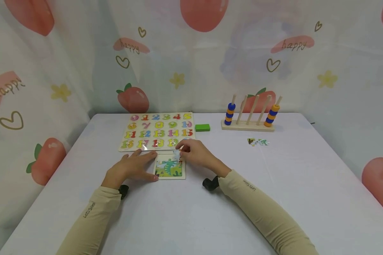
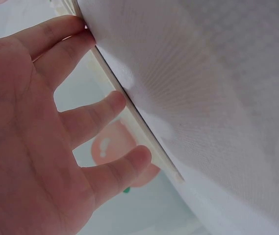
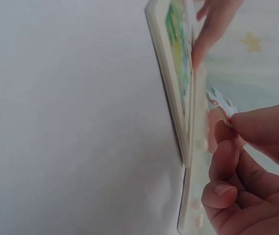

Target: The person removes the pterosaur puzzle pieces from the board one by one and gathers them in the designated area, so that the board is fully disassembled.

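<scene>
One jigsaw piece [image 1: 176,155] pinched in right hand [image 1: 194,153]; left hand [image 1: 130,168] spread at left edge of dinosaur puzzle tray [image 1: 183,173]. I reckon pressing it tilted could jam it.

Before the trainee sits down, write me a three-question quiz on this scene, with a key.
1. Multiple choice. What does the right hand pinch?
a) a wooden bead
b) a puzzle piece
c) a pencil

2. True or false. In the head view, the dinosaur puzzle lies nearer the person than the green block.

3. Count. How many pegs on the bead rack carry no beads?

Key: 1. b; 2. true; 3. three.
</scene>
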### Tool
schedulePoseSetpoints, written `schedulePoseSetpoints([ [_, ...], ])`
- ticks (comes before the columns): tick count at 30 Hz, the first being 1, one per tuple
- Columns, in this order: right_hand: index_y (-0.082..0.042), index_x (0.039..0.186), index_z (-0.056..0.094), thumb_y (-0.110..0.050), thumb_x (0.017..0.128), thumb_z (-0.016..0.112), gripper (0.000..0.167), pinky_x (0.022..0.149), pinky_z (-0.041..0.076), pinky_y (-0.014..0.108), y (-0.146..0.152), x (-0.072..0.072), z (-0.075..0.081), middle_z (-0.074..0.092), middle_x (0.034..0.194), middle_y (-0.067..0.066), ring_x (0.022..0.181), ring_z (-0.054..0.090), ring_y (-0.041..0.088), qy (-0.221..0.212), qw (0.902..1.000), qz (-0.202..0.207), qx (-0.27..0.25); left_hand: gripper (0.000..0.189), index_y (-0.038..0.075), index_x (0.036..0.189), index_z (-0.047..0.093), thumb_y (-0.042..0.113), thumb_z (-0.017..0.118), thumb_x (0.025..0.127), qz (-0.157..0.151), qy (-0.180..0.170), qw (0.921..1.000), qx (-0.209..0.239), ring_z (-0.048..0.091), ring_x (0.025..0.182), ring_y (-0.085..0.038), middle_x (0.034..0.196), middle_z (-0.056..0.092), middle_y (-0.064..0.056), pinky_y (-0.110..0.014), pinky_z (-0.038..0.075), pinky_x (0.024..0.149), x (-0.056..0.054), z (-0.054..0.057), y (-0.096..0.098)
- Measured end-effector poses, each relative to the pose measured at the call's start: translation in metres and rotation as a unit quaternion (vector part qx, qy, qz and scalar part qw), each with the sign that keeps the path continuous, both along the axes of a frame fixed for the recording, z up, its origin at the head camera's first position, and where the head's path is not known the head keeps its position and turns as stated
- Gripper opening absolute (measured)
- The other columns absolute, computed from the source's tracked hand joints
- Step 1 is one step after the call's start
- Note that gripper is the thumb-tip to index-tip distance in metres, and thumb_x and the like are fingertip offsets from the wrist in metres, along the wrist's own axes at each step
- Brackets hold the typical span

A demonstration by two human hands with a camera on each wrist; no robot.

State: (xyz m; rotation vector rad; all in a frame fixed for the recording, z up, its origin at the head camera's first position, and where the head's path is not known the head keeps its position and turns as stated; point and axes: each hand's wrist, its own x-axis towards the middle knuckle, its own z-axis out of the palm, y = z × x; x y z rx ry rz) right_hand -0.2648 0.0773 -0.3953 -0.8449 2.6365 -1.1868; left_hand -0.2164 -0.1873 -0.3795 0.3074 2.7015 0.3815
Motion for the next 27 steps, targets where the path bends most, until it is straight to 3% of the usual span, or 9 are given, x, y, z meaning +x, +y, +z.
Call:
schedulePoseSetpoints([
  [8, -0.003, 0.122, 0.074, -0.003, 0.102, 0.066, 0.022, 0.082, 0.053, 0.032, 0.012, -0.003, 0.007, 0.071, 0.099, 0.006, 0.091, 0.062, 0.022, 0.004, 0.9998, -0.017, -0.008, 0.099, 0.02, 0.168, 0.04, 0.054, 0.086, 0.087, -0.008, 0.006, 0.9999, 0.003, 0.014, 0.16, -0.047, 0.17, 0.032, -0.023, -0.074, 0.01, 0.124, 0.003, 0.001, -0.001],
  [27, -0.003, 0.126, 0.074, -0.005, 0.103, 0.063, 0.026, 0.074, 0.051, 0.032, 0.048, -0.007, 0.012, 0.072, 0.1, 0.01, 0.088, 0.062, 0.025, -0.019, 0.994, -0.093, -0.056, 0.099, 0.021, 0.168, 0.039, 0.053, 0.086, 0.087, -0.002, 0.006, 1.0, -0.002, 0.013, 0.161, -0.046, 0.171, 0.03, -0.023, -0.073, 0.01, 0.125, 0.004, 0.003, 0.0],
])
